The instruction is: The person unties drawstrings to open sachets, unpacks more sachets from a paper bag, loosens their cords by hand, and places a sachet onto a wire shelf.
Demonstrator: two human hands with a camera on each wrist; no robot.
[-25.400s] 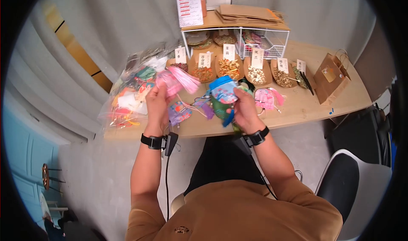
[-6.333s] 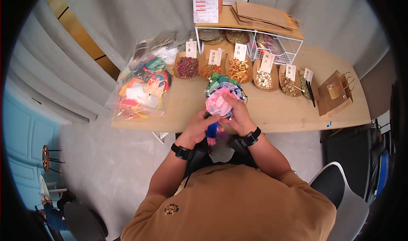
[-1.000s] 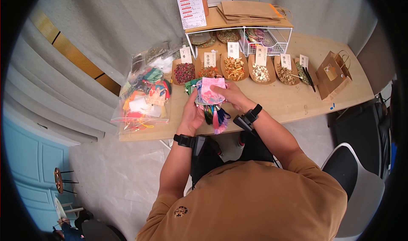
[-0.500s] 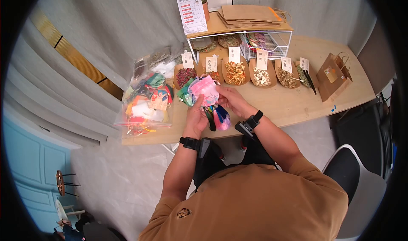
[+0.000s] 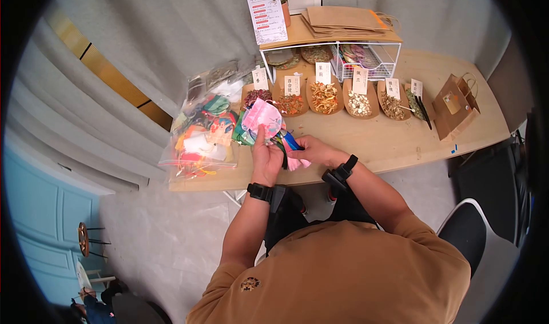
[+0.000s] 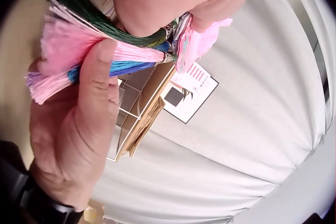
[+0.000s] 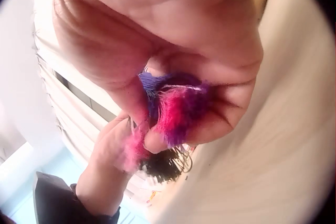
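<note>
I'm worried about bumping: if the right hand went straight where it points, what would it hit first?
Past the blue tassel the right hand pinches, probably the dark tassel, then the left hand, though depth is unclear.

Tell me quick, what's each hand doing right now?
Left hand: closed, holding several tasselled pouches.
Right hand: closed on some of their tassels.

Grey curtains (image 5: 154, 32) — pale grey floor (image 5: 166, 238)
</note>
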